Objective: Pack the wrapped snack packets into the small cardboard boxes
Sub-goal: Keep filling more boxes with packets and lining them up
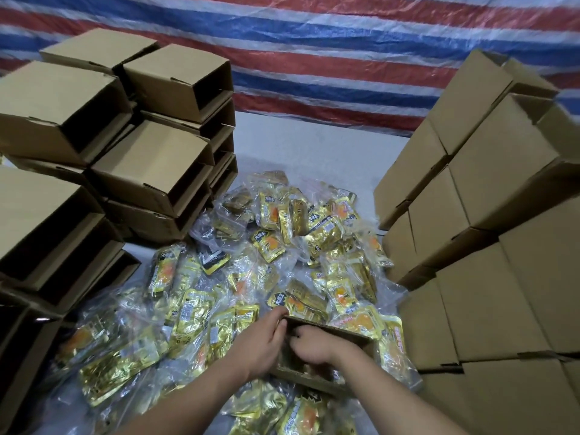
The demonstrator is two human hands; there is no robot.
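An open small cardboard box (329, 356) sits low-centre on the heap of gold-wrapped snack packets (251, 277), and everything else is placed w/ ref. to it. The left hand (260, 343) grips the box's left wall, thumb on the outside, fingers curled over the far-left rim. The right hand (317, 345) is down inside the box, fingers curled toward the bottom; whether it holds a packet can't be told (the fingertips are hidden in the dark interior). Something gold shows at the box's near inner edge, prob. a packet already in, but it's too dim to be sure. The packets, each in clear outer film, spread around the box on all sides: far side, left, and under its near edge. Left of the box and further back stand stacks of empty open boxes (163, 171), openings facing toward the heap. Right of the box rises a wall of closed boxes (470, 246), stacked several high, just beside the packets. Beyond the heap, a pale tabletop (314, 152) runs to a red, white & blue striped tarp (314, 42) hung behind.
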